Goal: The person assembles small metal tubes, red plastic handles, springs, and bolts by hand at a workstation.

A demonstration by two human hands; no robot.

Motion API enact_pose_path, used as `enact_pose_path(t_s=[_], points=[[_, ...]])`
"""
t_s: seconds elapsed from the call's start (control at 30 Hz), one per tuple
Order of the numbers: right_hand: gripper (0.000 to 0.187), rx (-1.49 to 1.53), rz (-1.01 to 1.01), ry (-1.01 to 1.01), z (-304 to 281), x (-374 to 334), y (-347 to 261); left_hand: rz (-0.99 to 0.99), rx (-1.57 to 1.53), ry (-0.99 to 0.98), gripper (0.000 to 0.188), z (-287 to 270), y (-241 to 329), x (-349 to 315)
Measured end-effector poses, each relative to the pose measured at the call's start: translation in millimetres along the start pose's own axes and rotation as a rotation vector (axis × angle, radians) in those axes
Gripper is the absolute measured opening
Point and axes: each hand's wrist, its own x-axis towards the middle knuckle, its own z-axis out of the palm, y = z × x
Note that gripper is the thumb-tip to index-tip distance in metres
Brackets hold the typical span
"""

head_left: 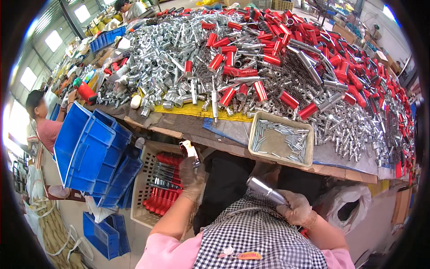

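Note:
My right hand (297, 210), in a pale work glove, is closed around the narrow end of a chrome metal tube (264, 188) held tilted in front of my checked apron. My left hand (191, 178), also gloved, is raised over the right side of a cream crate (142, 208). A shiny metal piece (190, 151) sticks up from its fingers; glare hides its exact shape. Inside the crate lie rows of red-handled tools (162, 200) with metal shafts. Ahead of my hands, a cream tray (281, 158) with loose metal pins (293, 139) stands at the table edge.
A large heap of chrome fittings (156, 58), red sleeves (273, 45) and springs covers the table. Blue bins (85, 148) are stacked at left, with another blue bin (102, 235) on the floor. A person (45, 116) works at far left, another (130, 10) at the back.

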Motion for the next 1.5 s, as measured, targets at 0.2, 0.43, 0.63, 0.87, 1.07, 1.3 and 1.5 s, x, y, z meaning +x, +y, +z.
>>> enact_pose_path(t_s=[0.2,0.43,0.63,0.87,1.07,1.3,1.5], points=[[0.051,0.352,0.044,0.199,6,4,2,-0.168,0.725,-0.22,0.079,32,-106,-22],[0.054,0.465,0.061,0.204,6,8,-12,-0.159,0.866,-0.356,0.078,43,-106,-17],[0.055,0.448,0.067,0.171,6,8,-6,0.002,0.747,-0.149,0.064,42,-121,-24],[0.055,0.515,0.043,0.195,6,4,-3,-0.145,0.473,0.229,0.04,32,-104,-1],[0.057,0.69,0.06,0.197,0,1,4,0.702,0.082,0.482,0.046,-13,62,61],[0.057,0.948,-0.027,0.246,-5,-12,-12,1.078,0.066,-0.087,0.05,26,233,125],[0.066,1.039,-0.084,0.312,-7,-32,-1,0.773,0.19,-0.428,0.061,78,324,109]])
